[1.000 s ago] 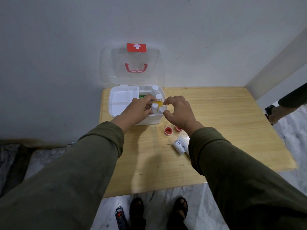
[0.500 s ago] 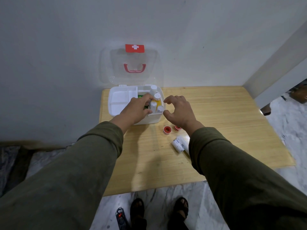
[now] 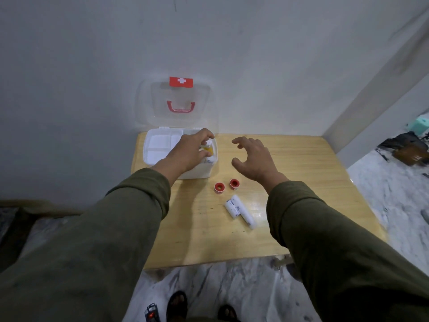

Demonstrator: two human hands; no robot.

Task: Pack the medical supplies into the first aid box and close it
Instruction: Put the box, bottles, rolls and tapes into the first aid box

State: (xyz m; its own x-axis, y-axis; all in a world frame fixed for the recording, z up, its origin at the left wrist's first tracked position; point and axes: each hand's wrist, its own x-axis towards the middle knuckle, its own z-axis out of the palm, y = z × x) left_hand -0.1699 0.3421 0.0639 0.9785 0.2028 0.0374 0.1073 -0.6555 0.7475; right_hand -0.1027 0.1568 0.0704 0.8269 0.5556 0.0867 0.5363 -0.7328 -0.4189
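Grey plaster wall backs a light wooden bench set over a marble-patterned floor.

First aid box: white, placed at the far left corner of the bench, touching the wall. Its clear lid stands upright against the wall, with a red handle and a red label bearing a white cross. The left compartments of the tray show white and bare. The right compartment holds small bottles; one bottle with a white cap and yellow contents is partly visible past the fingers.

Left hand: reached over the right compartment of the box, fingers curled down around the bottles. Whether it actually grips one cannot be determined, because the hand hides the contact.

Right hand: held above the bench just right of the box, fingers spread and curved, holding nothing.

Items outside the box:
- Two red-rimmed tape rolls, side by side on the bench, near the front right corner of the box.
- Two white bandage rolls, lying touching each other, nearer the person than the tape rolls.

Both arms wear olive-green sleeves. Sandalled feet appear below the near bench edge, beside a small dark device with a red light on the floor.
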